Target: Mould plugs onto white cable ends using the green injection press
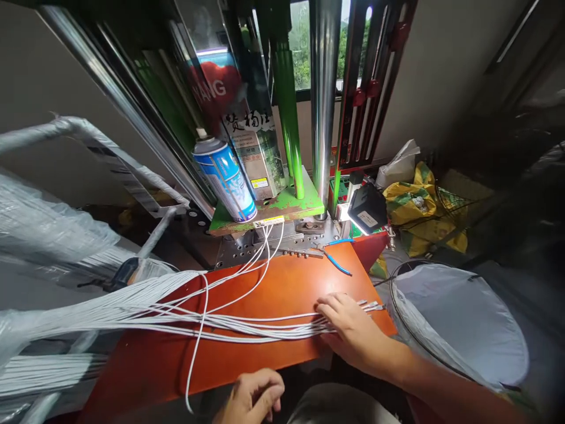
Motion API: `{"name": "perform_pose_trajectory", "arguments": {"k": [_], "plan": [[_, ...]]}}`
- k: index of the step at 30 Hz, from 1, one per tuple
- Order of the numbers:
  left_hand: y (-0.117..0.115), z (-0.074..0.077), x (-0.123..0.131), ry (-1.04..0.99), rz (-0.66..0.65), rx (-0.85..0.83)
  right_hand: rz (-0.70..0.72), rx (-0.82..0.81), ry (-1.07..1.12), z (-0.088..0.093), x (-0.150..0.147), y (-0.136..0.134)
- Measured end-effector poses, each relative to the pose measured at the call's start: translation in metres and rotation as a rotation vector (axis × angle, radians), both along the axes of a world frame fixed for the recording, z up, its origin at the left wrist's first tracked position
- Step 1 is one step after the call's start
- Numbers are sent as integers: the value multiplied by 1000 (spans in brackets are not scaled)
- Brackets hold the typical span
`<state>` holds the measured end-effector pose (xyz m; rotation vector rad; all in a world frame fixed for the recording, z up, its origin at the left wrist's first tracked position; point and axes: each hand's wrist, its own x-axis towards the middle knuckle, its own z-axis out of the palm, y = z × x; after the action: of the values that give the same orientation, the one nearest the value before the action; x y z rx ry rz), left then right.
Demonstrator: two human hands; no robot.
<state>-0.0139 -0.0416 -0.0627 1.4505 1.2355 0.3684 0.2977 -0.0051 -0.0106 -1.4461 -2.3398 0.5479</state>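
Long white cables run across the orange-brown work surface from the left. My right hand is wrapped over the bundle near its right end, where several cable ends with connectors stick out past the fingers. My left hand is at the front edge with its fingers curled, off the cables; whether it holds anything small is hidden. One loose cable crosses over the bundle and hangs past the front edge. Other cables lead up to the machine's metal base.
Blue-handled pliers lie at the back of the surface. A blue and white spray can stands on the green machine plate. A black lamp is behind right. Right of the surface are a white round bin and yellow sacks.
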Motion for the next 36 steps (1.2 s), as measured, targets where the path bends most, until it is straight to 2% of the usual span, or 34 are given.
{"name": "perform_pose_trajectory", "arguments": {"k": [4, 5, 8, 10, 13, 17, 22, 25, 27, 29, 30, 32, 34, 36], "plan": [[43, 27, 14, 147, -28, 521, 63, -75, -63, 4, -31, 21], [56, 35, 17, 207, -71, 587, 75, -85, -93, 4, -37, 25], [86, 49, 21, 325, -239, 585, 93, -154, -155, 3, -50, 37], [98, 51, 22, 340, -288, 561, 113, -210, -152, 3, -53, 46], [107, 51, 25, 279, -249, 572, 146, -280, 41, 8, -47, 58], [115, 54, 33, 176, -145, 647, 110, -403, 387, 26, -32, 71], [122, 66, 32, 192, -196, 788, 98, -532, 469, 48, -2, 83], [118, 76, 34, 207, -141, 663, 86, -452, 406, 55, 14, 82], [111, 83, 45, 201, -210, 494, 124, -367, 364, 58, 18, 77], [105, 85, 62, 149, -296, 326, 210, -359, 332, 60, 17, 71], [102, 84, 69, 90, -299, 253, 231, -376, 315, 61, 18, 69], [100, 77, 78, -81, -222, 101, 188, -384, 293, 63, 24, 67], [99, 65, 77, -251, -99, -84, 84, -342, 315, 62, 37, 66], [96, 54, 67, -354, 0, -281, 40, -320, 377, 60, 52, 63]]}}
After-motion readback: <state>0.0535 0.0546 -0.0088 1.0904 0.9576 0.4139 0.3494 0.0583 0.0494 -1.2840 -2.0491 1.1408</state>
